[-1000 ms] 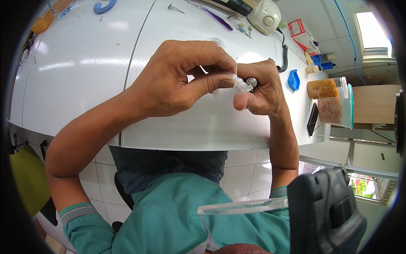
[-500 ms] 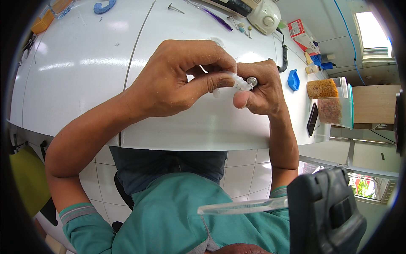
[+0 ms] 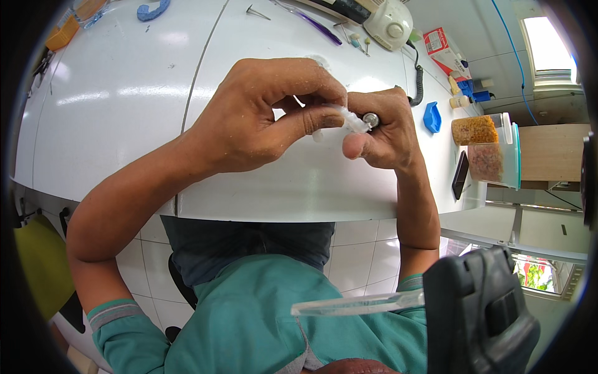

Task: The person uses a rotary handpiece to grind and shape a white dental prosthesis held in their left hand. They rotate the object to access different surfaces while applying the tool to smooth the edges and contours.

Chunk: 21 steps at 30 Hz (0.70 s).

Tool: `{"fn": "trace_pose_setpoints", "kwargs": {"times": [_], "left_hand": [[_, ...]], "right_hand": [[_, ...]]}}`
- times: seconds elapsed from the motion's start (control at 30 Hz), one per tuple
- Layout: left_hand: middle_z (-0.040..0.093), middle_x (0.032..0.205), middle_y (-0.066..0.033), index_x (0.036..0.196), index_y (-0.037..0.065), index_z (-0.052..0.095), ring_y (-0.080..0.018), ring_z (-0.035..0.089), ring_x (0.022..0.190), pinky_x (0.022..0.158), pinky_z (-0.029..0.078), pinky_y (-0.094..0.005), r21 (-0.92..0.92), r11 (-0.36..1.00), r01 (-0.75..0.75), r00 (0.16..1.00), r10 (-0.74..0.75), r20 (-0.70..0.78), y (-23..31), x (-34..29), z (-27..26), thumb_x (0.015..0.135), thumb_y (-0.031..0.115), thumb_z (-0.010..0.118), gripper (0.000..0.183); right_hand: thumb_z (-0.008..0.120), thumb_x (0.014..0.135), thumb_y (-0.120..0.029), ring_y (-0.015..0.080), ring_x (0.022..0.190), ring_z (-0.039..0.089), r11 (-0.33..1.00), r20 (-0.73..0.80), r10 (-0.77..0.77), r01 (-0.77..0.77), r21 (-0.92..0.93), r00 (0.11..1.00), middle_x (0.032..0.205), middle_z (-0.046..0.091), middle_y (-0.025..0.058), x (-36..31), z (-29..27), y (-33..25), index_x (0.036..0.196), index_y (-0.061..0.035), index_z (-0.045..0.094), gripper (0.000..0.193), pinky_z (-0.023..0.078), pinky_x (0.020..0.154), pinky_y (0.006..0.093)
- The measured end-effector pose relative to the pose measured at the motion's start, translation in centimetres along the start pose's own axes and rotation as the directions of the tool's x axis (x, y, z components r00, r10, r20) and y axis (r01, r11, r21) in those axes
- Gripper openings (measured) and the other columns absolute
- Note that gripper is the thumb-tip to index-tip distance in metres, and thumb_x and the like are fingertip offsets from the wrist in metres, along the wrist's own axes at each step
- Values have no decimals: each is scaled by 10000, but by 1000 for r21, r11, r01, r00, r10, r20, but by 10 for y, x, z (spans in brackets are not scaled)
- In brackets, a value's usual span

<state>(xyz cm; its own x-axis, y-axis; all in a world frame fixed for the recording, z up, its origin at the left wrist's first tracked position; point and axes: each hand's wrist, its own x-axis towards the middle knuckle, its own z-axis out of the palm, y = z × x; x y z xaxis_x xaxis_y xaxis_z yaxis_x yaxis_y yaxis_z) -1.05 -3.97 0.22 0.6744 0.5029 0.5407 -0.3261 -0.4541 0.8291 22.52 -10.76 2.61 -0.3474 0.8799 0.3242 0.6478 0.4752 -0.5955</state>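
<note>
My left hand (image 3: 258,121) pinches a small, translucent whitish piece (image 3: 356,122) that looks like a dental appliance, between thumb and fingers. My right hand (image 3: 392,128) is wrapped round a metal rotary handpiece (image 3: 371,119), with only its round silver end showing. The piece's right end lies against or just beside that silver end; contact cannot be made out. My right thumb points left, below the piece. Both hands are together above the white table (image 3: 280,187), and whitish specks dot the left one.
At the back stands a white rotary-tool control unit (image 3: 393,28) with a coiled black cord (image 3: 418,84). Near it lie a purple-handled tool (image 3: 324,30) and several burs (image 3: 356,42). To the right are a blue tray (image 3: 431,117), a dark phone (image 3: 460,175) and filled clear containers (image 3: 486,163).
The whitish piece has turned or shifted very slightly at the silver end. Both hands keep nearly the same place and hold.
</note>
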Motion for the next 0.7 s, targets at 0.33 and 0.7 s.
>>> {"fn": "trace_pose_setpoints", "kwargs": {"times": [0.33, 0.7], "left_hand": [[679, 959, -82, 1045, -26, 689, -137, 691, 865, 778, 612, -269, -1, 1000, 8, 1000, -8, 3, 0, 0, 0, 939, 22, 733, 125], [685, 965, -89, 1052, -28, 688, -141, 694, 874, 789, 616, -273, 21, 1000, 7, 1000, -7, -3, 0, 0, 0, 937, 28, 735, 136]], "right_hand": [[841, 687, -727, 131, 414, 483, 1000, -21, -8, 8, 2, 1000, 456, 469, -11, 0, 2, 0, 662, -90, 661, 662, 326, 437, 271], [844, 692, -716, 120, 423, 471, 1000, -21, 5, -5, 2, 1000, 459, 453, -12, 0, 1, -3, 648, -91, 640, 659, 320, 437, 266]]}}
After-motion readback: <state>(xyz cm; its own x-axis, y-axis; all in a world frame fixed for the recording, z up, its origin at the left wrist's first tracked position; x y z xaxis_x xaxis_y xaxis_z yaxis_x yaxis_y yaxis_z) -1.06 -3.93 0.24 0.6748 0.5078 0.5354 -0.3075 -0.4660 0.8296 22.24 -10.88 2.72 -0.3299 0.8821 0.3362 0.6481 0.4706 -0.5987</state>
